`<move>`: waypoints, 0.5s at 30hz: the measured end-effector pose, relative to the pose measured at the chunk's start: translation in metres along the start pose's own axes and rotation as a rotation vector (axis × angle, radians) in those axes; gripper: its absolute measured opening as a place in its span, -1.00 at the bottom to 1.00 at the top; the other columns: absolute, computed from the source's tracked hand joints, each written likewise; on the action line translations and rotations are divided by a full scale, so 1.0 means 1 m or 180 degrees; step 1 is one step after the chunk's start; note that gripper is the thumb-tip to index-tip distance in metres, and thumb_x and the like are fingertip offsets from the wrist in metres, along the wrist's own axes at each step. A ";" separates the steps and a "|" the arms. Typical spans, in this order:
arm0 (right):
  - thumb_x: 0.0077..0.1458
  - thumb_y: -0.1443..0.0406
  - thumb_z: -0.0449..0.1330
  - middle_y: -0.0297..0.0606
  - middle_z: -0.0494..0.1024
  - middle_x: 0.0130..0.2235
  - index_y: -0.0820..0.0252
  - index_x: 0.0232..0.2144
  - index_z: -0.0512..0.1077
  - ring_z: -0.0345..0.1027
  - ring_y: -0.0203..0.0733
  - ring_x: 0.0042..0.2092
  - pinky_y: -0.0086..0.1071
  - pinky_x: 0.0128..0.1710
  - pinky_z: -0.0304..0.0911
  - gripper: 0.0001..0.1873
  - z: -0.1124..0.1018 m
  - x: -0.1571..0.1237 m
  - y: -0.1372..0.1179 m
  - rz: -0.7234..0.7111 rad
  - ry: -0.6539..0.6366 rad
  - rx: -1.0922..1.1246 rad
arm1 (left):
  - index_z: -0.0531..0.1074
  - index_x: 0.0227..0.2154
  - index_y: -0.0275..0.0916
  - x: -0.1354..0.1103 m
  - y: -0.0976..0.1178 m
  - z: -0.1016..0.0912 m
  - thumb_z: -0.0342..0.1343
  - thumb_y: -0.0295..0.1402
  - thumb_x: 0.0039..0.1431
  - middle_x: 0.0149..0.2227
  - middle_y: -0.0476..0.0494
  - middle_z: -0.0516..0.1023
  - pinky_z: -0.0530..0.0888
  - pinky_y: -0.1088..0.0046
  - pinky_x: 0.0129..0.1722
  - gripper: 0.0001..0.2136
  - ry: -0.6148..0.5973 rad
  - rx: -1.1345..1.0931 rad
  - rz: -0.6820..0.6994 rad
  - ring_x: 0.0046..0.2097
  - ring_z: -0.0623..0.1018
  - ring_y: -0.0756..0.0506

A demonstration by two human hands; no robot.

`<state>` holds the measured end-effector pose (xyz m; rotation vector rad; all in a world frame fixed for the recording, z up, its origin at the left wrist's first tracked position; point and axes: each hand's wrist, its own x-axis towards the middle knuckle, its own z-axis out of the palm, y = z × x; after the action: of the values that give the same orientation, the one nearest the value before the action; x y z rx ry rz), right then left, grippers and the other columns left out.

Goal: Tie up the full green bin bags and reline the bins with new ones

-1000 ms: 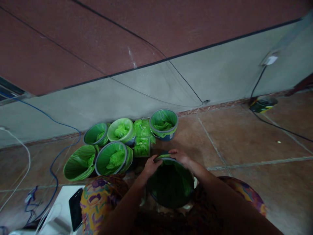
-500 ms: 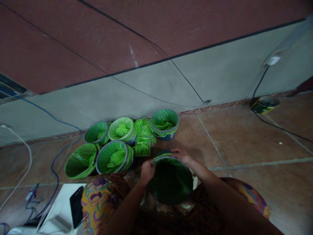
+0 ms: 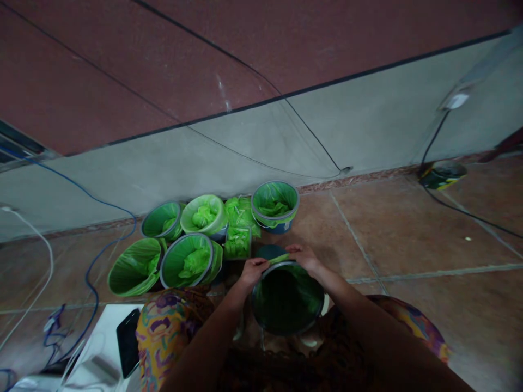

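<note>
A small round bucket (image 3: pixel 286 296) lined with a green plastic bag sits in my lap. My left hand (image 3: pixel 252 270) pinches the bag's edge at the far left of the rim. My right hand (image 3: pixel 303 256) grips the same stretched green edge at the far side of the rim. Between the two hands a strip of the bag's edge (image 3: pixel 279 258) is pulled taut just beyond the rim. My knees, in patterned cloth (image 3: pixel 163 332), flank the bucket.
Several lined green buckets (image 3: pixel 187 262) stand on the tiled floor by the wall, one more (image 3: pixel 274 206) further right, with a pile of green bags (image 3: pixel 238 234) between. A phone (image 3: pixel 126 342) lies at lower left. Cables (image 3: pixel 87 272) trail over the floor.
The bucket has shifted slightly nearer to me. Both hands moved along the far rim, and the bag's edge now stretches between them beyond the rim.
</note>
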<state>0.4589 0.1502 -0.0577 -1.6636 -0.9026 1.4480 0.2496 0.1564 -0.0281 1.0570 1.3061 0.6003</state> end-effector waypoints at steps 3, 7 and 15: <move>-0.11 0.37 0.21 -0.25 0.60 -0.26 0.18 -0.29 0.50 0.48 -0.20 -0.26 -0.38 -0.21 0.38 -0.76 -0.004 -0.003 -0.009 -0.0277 -0.0276 -0.0221 | 0.56 -0.55 -0.31 0.005 -0.001 0.006 0.29 -0.14 -0.10 -0.60 0.02 0.42 0.26 0.51 -0.46 -0.72 0.0161 0.0132 0.0119 -0.51 0.34 0.05; -0.14 0.28 0.31 -0.21 0.63 -0.19 0.18 -0.23 0.53 0.49 -0.12 -0.16 -0.30 -0.10 0.37 -0.67 -0.002 -0.006 -0.017 -0.0671 -0.0724 -0.0433 | 0.56 -0.56 -0.30 0.017 0.002 0.014 0.21 -0.23 -0.01 -0.58 0.01 0.46 0.29 0.51 -0.42 -0.79 0.0218 0.0670 0.0361 -0.47 0.38 0.02; -0.07 0.33 0.20 -0.24 0.62 -0.38 0.23 -0.38 0.55 0.45 -0.23 -0.38 -0.43 -0.38 0.31 -0.83 0.002 -0.004 -0.005 -0.0166 -0.0124 -0.0369 | 0.58 -0.46 -0.29 0.015 0.008 -0.005 0.20 -0.14 -0.02 -0.49 -0.03 0.51 0.30 0.50 -0.38 -0.72 -0.0041 0.0793 0.0253 -0.42 0.42 -0.01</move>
<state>0.4560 0.1490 -0.0511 -1.6878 -1.0619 1.4207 0.2499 0.1739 -0.0279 1.3197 1.3568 0.4972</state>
